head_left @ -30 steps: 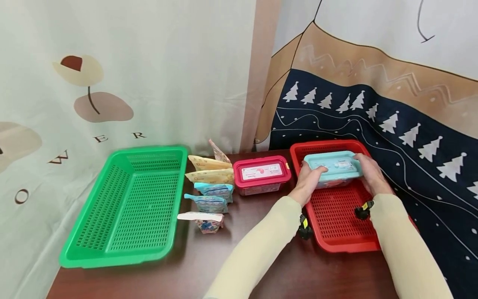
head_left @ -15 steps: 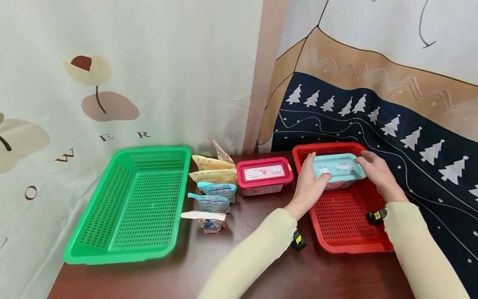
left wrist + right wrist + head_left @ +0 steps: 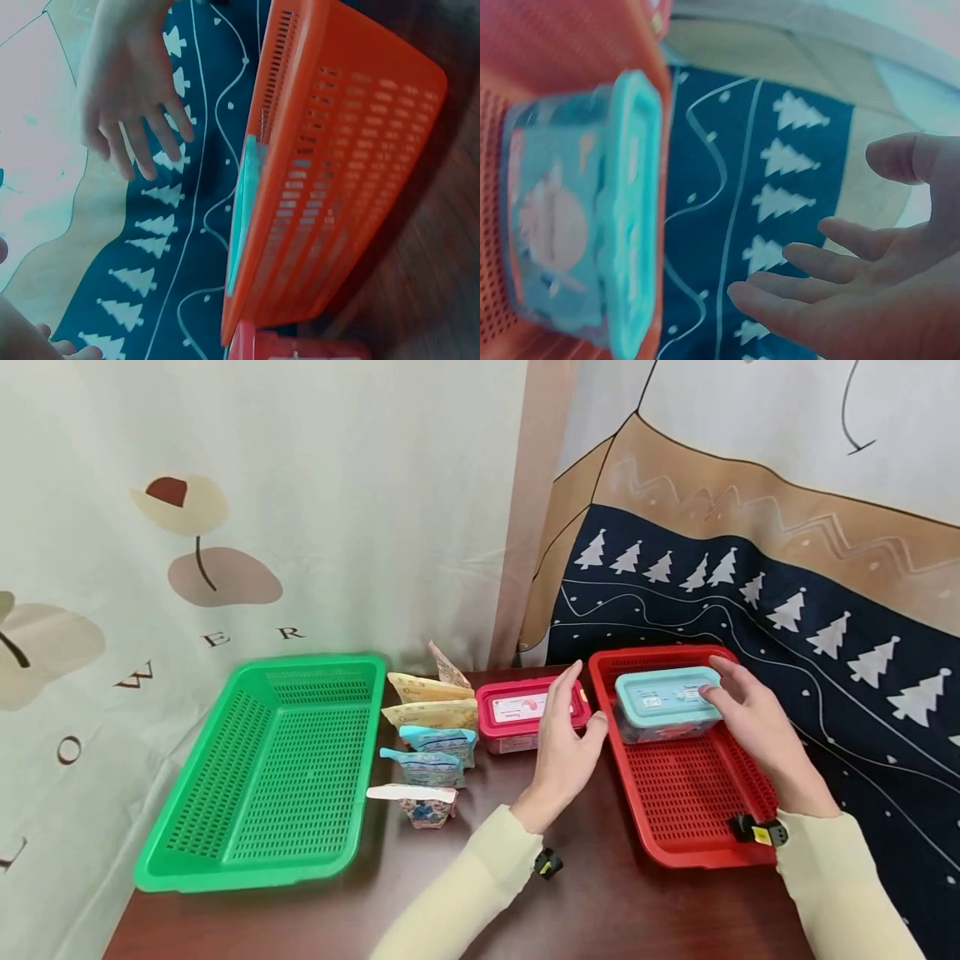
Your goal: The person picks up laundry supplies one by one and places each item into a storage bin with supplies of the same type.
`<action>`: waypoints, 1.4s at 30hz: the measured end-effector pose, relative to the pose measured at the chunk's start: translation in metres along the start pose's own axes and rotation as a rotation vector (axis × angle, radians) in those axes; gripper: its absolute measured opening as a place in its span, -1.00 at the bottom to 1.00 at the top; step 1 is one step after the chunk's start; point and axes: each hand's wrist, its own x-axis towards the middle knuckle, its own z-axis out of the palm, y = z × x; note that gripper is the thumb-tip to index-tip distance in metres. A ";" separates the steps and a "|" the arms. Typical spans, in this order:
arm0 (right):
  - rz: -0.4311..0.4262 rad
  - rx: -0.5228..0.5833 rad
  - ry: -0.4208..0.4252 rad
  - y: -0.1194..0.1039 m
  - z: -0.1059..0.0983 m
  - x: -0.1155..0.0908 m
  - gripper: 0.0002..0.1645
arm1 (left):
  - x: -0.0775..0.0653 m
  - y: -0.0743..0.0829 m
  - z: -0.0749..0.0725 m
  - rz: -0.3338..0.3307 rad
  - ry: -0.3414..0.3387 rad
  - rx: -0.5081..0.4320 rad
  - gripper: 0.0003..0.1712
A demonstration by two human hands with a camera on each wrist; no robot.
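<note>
A clear plastic box with a teal lid (image 3: 667,693) sits at the far end of the red basket (image 3: 637,802). My right hand (image 3: 757,727) hovers over the basket's right side, beside the box; in the right wrist view a gap shows between its spread fingers (image 3: 780,289) and the lid. My left hand (image 3: 558,752) is raised over the table, left of the red basket, holding nothing. From the head camera it partly covers a box with a pink-red lid (image 3: 510,706); whether they touch I cannot tell.
Several small upright packets, two of them yellow (image 3: 431,714) and two blue (image 3: 431,768), stand in a row left of the pink-lidded box. A floral packet (image 3: 426,810) is nearest the front. On the left lies a green basket (image 3: 348,827). Printed curtains hang behind the dark wooden table (image 3: 600,893).
Both hands have let go of the teal-lidded box, which now rests in the red basket. My left hand has moved left, out of the basket; my right has drawn slightly away.
</note>
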 end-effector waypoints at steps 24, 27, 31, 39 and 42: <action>-0.256 0.272 0.120 -0.044 0.082 -0.055 -0.23 | -0.034 -0.021 -0.056 0.150 0.187 0.205 -0.24; -0.235 0.308 0.116 -0.049 0.095 -0.054 -0.22 | -0.036 -0.025 -0.060 0.133 0.204 0.219 -0.25; -0.210 0.360 0.119 -0.052 0.115 -0.049 -0.24 | -0.040 -0.032 -0.064 0.123 0.213 0.224 -0.26; -0.165 0.404 0.141 -0.049 0.159 -0.027 -0.28 | -0.055 -0.045 -0.068 0.110 0.186 0.263 -0.35; -0.174 0.318 0.171 -0.048 0.172 -0.016 -0.32 | -0.061 -0.051 -0.068 0.102 0.167 0.265 -0.35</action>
